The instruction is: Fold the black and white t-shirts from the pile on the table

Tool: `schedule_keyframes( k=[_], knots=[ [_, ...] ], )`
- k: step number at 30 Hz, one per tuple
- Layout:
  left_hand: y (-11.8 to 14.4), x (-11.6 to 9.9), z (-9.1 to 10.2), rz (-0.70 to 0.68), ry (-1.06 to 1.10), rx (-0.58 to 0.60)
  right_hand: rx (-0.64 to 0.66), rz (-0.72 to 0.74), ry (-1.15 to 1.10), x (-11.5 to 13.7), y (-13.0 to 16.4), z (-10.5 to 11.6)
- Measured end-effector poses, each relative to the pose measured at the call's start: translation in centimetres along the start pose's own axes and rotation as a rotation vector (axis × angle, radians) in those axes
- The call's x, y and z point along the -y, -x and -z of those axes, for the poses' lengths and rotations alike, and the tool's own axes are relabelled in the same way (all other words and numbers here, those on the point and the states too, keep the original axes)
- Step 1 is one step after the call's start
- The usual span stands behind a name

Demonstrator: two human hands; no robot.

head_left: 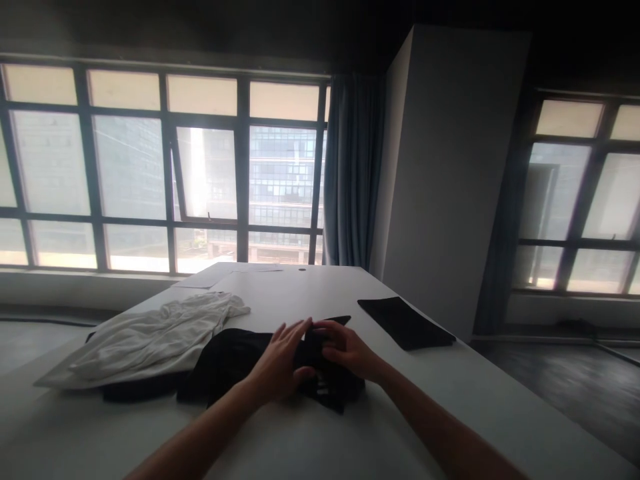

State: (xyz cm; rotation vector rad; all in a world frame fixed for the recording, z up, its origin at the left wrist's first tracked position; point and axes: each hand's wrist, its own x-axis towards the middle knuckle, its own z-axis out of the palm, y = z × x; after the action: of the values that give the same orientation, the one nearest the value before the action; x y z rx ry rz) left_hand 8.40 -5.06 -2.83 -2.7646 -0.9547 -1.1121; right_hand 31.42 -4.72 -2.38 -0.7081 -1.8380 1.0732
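Observation:
A black garment lies bunched on the white table in front of me, with small white marks on its right part. My left hand rests over that part, fingers stretched forward and thumb apart. From the other side, my right hand curls its fingers round the dark cloth. The fingertips of both hands nearly meet at the top of the cloth. Part of the garment is hidden beneath the hands, and its exact kind is unclear.
A crumpled white garment lies at the left, with dark cloth under its near edge. On the right is a flat black rectangular piece. Papers lie at the far end of the white table. Beyond stand windows, a curtain and a pillar.

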Motion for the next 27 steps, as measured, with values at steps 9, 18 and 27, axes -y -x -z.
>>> schedule_keyframes(
  k=[9,18,27],
  knots=[
    [-0.4,1.5,3.3,0.238,0.044,-0.333,0.084,-0.048,0.409,0.1,0.6,0.5],
    [0.4,4.2,8.1,0.497,0.263,-0.789,-0.060,0.029,0.739,0.9,0.2,0.0],
    [1.2,6.3,9.6,0.504,0.058,-0.770,-0.337,-0.083,0.623,-0.6,0.0,4.9]
  ],
)
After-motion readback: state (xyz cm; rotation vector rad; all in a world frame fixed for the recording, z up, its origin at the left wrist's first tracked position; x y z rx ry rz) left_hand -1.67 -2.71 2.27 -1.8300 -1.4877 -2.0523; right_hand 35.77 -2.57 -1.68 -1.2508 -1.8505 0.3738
